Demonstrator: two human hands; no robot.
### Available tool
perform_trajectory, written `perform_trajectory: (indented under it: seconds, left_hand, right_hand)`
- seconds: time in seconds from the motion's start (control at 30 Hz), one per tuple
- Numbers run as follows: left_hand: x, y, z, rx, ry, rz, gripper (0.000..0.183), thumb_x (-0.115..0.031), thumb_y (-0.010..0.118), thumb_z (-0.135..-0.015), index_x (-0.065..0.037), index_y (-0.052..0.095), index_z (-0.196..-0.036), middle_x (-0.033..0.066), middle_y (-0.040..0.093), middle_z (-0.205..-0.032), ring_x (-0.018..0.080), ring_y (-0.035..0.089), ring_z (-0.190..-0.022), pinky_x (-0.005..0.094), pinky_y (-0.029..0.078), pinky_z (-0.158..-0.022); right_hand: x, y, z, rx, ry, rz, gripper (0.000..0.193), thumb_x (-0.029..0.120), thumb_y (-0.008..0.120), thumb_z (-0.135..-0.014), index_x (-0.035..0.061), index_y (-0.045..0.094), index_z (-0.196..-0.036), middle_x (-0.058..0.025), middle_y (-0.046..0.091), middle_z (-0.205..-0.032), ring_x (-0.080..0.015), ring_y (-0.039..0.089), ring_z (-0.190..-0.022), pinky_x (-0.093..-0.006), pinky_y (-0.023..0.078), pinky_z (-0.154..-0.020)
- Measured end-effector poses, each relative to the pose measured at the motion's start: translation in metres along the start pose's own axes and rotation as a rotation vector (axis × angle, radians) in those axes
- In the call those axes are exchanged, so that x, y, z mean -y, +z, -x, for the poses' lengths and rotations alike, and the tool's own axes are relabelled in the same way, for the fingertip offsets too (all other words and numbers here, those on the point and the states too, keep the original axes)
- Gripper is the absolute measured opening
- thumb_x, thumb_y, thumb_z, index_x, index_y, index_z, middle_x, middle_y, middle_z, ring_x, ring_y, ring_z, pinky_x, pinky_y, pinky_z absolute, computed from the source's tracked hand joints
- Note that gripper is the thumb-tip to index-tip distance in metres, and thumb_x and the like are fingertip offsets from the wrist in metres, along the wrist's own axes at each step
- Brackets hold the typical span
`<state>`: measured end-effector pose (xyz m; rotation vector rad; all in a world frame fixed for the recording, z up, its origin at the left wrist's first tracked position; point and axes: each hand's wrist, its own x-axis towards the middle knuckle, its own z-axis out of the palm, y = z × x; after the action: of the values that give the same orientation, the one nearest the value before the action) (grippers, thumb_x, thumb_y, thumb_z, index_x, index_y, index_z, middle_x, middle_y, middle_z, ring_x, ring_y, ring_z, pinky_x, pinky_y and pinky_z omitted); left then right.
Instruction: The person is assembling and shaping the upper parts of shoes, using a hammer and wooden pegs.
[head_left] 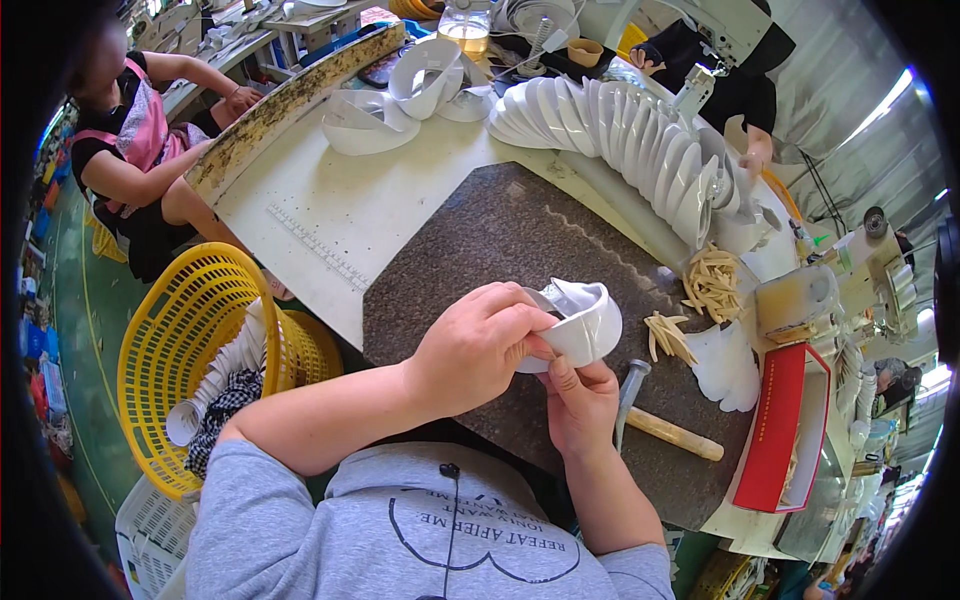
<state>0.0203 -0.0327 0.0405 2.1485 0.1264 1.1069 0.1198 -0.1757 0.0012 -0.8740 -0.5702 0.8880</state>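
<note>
A glossy white shoe upper (585, 328), bent into a loop, is held up over a dark speckled stone slab (450, 250). My left hand (480, 345) pinches its near left edge between thumb and fingers. From below, my right hand (580, 395) grips the lower edge, thumb up against it. Both hands are closed on the piece and almost touch; some fingertips are hidden behind it. Just right of my right hand lies a hammer (672, 432) with a wooden handle and a long metal head.
A long row of nested white uppers (620, 125) curves along the far right. Loose uppers (425, 75) lie at the back. Beige strips (712, 282), thin white pieces (725, 365) and a red box (785, 430) are at right. A yellow basket (150, 350) stands left; a seated person (140, 150) is beyond.
</note>
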Motion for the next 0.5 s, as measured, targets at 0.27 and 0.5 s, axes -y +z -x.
perform_trajectory:
  seconds: [0.27,0.5]
  left_hand:
    - [0.019,-0.049,0.021,0.309,0.421,-0.481,0.02,-0.014,0.069,-0.071,-0.007,0.064,-0.09,0.0043,0.06,-0.091,0.0208,0.06,-0.083,0.0355,0.047,-0.076]
    - [0.026,-0.056,0.041,0.547,0.341,-0.687,0.022,-0.015,0.061,-0.071,-0.007,0.063,-0.092,0.0033,0.058,-0.095,0.0191,0.057,-0.093,0.0378,0.041,-0.088]
  right_hand:
    - [0.031,0.013,0.007,-0.09,-0.345,1.012,0.03,0.006,0.074,-0.079,0.0053,0.063,-0.107,-0.0092,0.064,-0.101,-0.0169,0.062,-0.081,-0.0285,0.053,-0.073]
    - [0.011,0.012,-0.017,0.433,-0.532,1.641,0.023,0.02,0.072,-0.076,0.0068,0.062,-0.092,-0.0069,0.064,-0.091,-0.0234,0.061,-0.081,-0.0347,0.051,-0.068]
